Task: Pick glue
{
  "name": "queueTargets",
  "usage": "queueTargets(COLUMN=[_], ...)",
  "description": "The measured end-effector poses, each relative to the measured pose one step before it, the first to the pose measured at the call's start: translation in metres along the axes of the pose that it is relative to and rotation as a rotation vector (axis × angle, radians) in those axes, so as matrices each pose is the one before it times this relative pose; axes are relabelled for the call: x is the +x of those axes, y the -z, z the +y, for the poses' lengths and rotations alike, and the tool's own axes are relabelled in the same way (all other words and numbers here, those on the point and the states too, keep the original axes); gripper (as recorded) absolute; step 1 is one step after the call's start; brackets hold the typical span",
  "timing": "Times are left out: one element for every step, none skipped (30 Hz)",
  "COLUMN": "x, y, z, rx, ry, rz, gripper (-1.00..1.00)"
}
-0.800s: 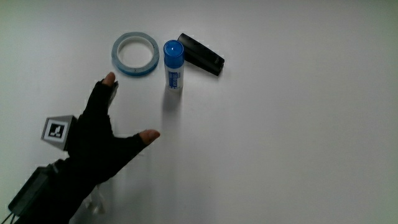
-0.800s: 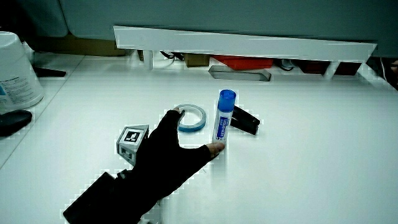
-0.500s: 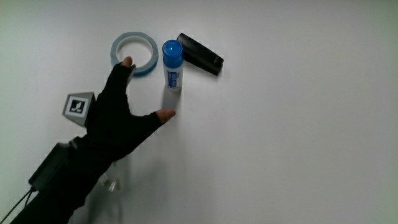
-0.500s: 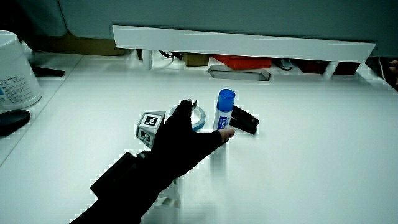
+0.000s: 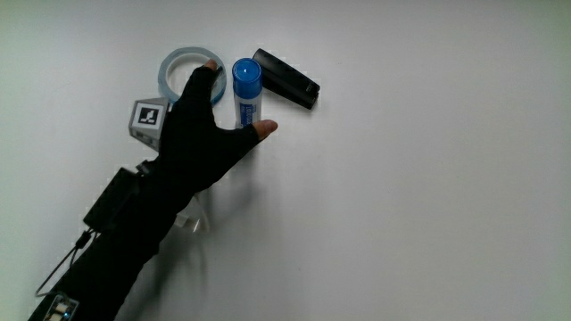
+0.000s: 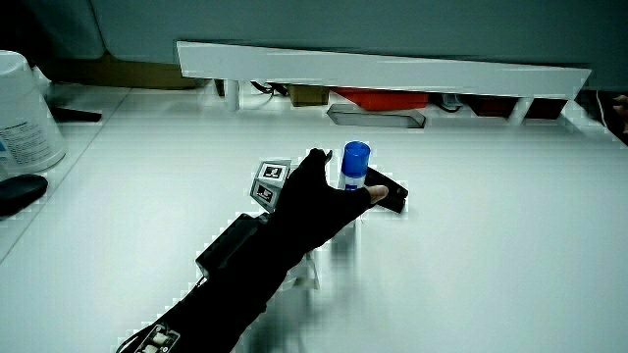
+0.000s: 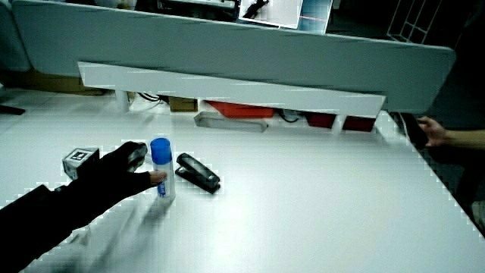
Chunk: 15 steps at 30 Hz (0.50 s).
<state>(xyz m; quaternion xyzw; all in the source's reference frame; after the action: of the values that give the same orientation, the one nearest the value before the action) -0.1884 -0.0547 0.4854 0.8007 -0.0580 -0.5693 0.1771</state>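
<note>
The glue stick (image 5: 248,96) stands upright on the white table (image 5: 419,196), white-bodied with a blue cap, between a pale blue tape ring (image 5: 181,64) and a black stapler-like object (image 5: 286,78). The hand (image 5: 214,125) reaches up against the glue with its fingers spread. Its thumb lies by the stick's base and its forefinger rests over the tape ring. No closed grasp shows. In both side views the glue (image 6: 354,165) (image 7: 161,171) rises just past the hand (image 6: 319,201) (image 7: 121,174), the thumb touching its lower body. The patterned cube (image 5: 148,119) sits on the hand's back.
The black object (image 6: 393,194) (image 7: 198,173) lies close beside the glue. A low white partition (image 6: 383,67) (image 7: 227,87) runs along the table's edge farthest from the person. A white tub (image 6: 25,113) and a dark object (image 6: 20,191) stand at a table edge.
The hand has moved farther from the person, from short of the glue up to it; its thumb now lies at the stick's base and a finger over the tape ring. The glue has not moved.
</note>
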Motion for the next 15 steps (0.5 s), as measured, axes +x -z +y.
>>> queueTargets(x=[-0.00068, -0.00026, -0.00263, 0.00086, -0.00352, 0.00065, -0.00092, -0.00025, -0.00199, 0.00070, 0.00004, 0.00049, -0.00183, 0.00112, 0.00042], y=[0.00220, 0.00180, 0.00172, 0.00167, 0.00150, 0.00191, 0.00090, 0.00083, 0.00054, 0.00069, 0.00006, -0.00007, -0.00044, -0.00055, -0.00074], z=[0.00299, 0.00197, 0.00307, 0.00078, 0.00285, 0.00099, 0.00104, 0.00015, 0.00098, -0.00015, -0.00013, 0.00004, 0.00110, -0.00063, -0.00076], rx=[0.00334, 0.00223, -0.00660, 0.00083, 0.00373, -0.00899, 0.00698, -0.00223, 0.00392, 0.00128, 0.00230, 0.00386, 0.01254, 0.00589, 0.01526], ry=[0.00056, -0.00793, 0.01276, -0.01408, 0.00078, 0.00139, -0.00059, -0.00674, 0.01046, 0.00047, -0.00797, 0.00129, 0.00804, -0.00409, -0.01098], rz=[-0.00577, 0.00872, -0.00704, 0.00622, 0.01302, -0.01313, 0.00945, -0.00340, 0.00259, -0.01203, 0.00679, -0.00071, -0.00272, 0.00223, 0.01028], gripper=[0.00, 0.00, 0.00, 0.00, 0.00, 0.00, 0.00, 0.00, 0.00, 0.00, 0.00, 0.00, 0.00, 0.00, 0.00])
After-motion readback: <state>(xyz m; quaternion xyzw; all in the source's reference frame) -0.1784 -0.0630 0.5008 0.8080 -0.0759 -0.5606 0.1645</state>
